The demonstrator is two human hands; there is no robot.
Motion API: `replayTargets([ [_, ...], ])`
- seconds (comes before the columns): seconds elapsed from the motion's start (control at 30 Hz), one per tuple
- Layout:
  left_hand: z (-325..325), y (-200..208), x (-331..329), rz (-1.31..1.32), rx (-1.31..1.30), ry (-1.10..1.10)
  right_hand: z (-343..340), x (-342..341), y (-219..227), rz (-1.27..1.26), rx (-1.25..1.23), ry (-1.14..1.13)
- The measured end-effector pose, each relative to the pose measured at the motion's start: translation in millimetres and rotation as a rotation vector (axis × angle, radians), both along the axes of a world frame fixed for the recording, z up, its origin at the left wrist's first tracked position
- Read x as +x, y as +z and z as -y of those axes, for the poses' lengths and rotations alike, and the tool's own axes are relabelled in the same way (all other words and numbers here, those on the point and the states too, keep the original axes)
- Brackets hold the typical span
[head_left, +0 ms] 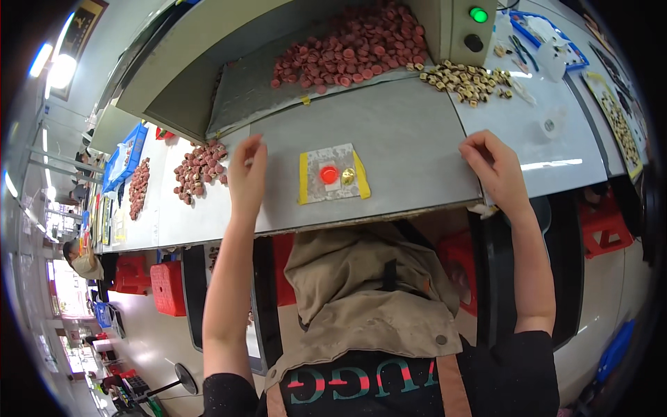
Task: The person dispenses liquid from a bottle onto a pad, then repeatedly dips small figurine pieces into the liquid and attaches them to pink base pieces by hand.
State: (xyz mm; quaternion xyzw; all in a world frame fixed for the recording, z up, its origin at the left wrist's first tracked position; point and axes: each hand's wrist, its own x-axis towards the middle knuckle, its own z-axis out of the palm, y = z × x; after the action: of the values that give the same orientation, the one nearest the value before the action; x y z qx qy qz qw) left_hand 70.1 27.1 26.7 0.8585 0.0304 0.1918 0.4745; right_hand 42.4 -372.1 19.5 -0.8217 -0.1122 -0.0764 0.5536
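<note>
My left hand [248, 174] hovers over the worktop, left of a small taped plate [314, 191], with thumb and fingertips pinched together. Whatever may be between those fingertips is too small to make out. Over the right part of the worktop, my right hand [495, 169] is also closed in a pinch; I cannot make out what it holds. On the mottled grey-white plate, yellow tape runs along both sides. A bright red round disc [328, 174] and a small shiny gold piece [348, 176] sit there side by side, and neither hand touches them.
Under a hood at the back lies a large heap of pink-red round pieces [347, 55]. Gold-and-dark small pieces [472, 82] lie at the back right, and reddish-brown ones [200, 170] at the left. A control panel [472, 28] with a green light stands behind. Blue trays [126, 158] flank the bench.
</note>
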Motion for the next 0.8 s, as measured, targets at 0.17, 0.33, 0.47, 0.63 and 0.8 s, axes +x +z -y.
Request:
replayTargets([
  [0.17, -14, 2, 115, 0.041, 0.035, -0.094, 2, -3, 4, -0.051, -0.019, -0.032],
  [0.33, -25, -19, 231, -0.046, 0.346, 0.15, 3, 5, 5, 0.025, -0.205, 0.033],
  [0.47, -24, -32, 280, -0.087, 0.269, 0.082, -2, 15, 11, 0.023, -0.271, 0.081],
  [0.63, 36, 6, 271, -0.207, -0.027, -0.123, -3, 19, 11, 0.002, -0.277, 0.058],
  [0.8, 47, 2, 262, -0.116, -0.101, -0.126, -10, 24, 12, -0.011, -0.324, 0.051],
])
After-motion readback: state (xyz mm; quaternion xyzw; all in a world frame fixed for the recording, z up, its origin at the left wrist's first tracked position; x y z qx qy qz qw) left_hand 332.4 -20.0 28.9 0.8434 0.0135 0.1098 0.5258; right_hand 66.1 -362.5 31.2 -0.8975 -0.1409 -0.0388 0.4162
